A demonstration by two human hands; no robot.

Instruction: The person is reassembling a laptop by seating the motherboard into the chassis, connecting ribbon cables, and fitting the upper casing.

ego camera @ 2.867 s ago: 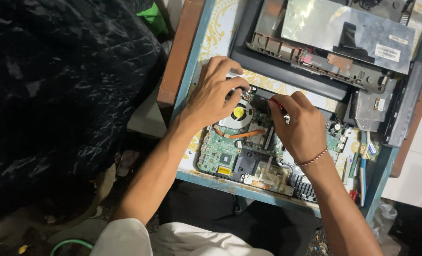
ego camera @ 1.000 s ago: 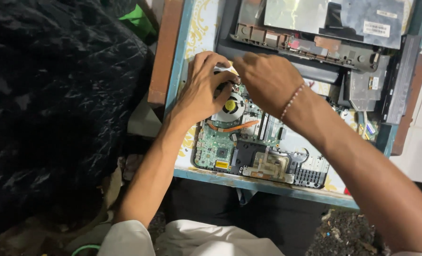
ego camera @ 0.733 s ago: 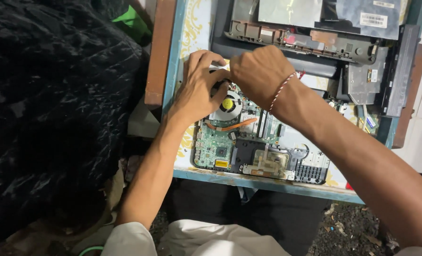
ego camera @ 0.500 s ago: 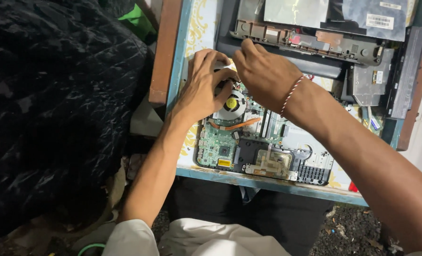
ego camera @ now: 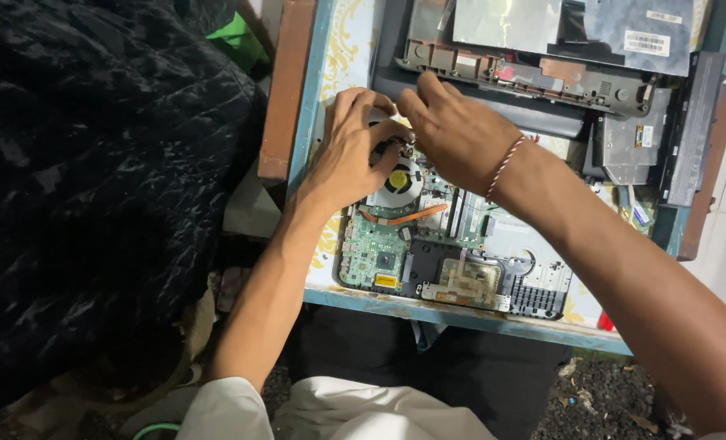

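From the head view, both my hands meet at the far left corner of the laptop motherboard [ego camera: 428, 244], which lies flat on the desk [ego camera: 330, 57] with its long axis running left to right in front of me. My left hand [ego camera: 351, 151] rests half-curled over the board's far edge, its fingers bent down beside the cooling fan [ego camera: 397, 179]; I cannot tell whether it pinches anything, as the fingertips are hidden against the board. My right hand [ego camera: 453, 134] comes in from the right, across the board, with its fingers drawn together and pointing toward the left hand; they seem to nip at something small just above the fan, but what it is I cannot make out. A red-and-white thread bracelet [ego camera: 503, 167] sits on that wrist.

The fan lies directly under the gap between my two hands, just toward me from the fingertips, and both hands are about equally near to it. A copper heat pipe [ego camera: 404, 217] runs from it toward me. Beyond my hands lies the grey laptop casing [ego camera: 542, 77], and a dark cloth [ego camera: 94, 187] covers the space to my left.
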